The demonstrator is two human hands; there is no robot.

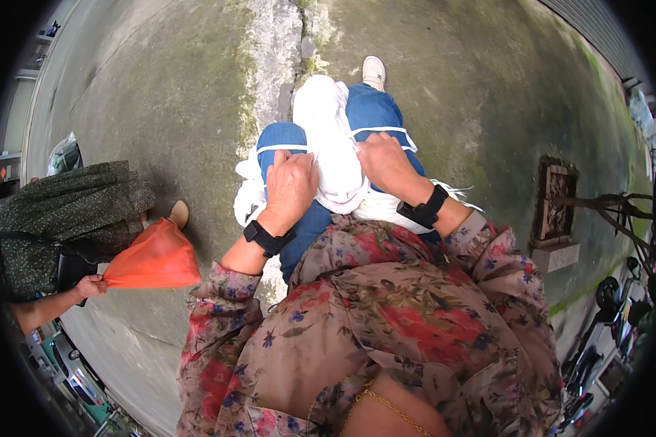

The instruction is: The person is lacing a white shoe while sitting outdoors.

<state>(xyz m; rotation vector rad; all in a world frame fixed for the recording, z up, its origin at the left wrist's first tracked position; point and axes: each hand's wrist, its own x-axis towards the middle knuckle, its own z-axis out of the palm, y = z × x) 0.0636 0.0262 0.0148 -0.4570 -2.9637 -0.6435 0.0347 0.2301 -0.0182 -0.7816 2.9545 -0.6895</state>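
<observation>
A bundle of white cloth [332, 138] lies over my lap, hanging between my jeans-clad knees. White cord [383, 130] runs across both knees, and loose strands trail off by my right thigh. At the bundle's left edge, my left hand [290, 183] is closed, its fingertips bent down at the cloth beside the cord. On the opposite edge my right hand [391, 164] is also closed, with curled fingers against the cloth. The exact grip of the fingertips is hidden under both hands. Each wrist wears a black band.
To the left another person in a dark patterned skirt [73, 207] holds an orange-red bag [157, 255]. A brick-edged planting box [557, 204] with a thin tree stands at right. Mossy concrete [459, 80] spreads ahead; parked scooters [598, 357] sit at the lower right.
</observation>
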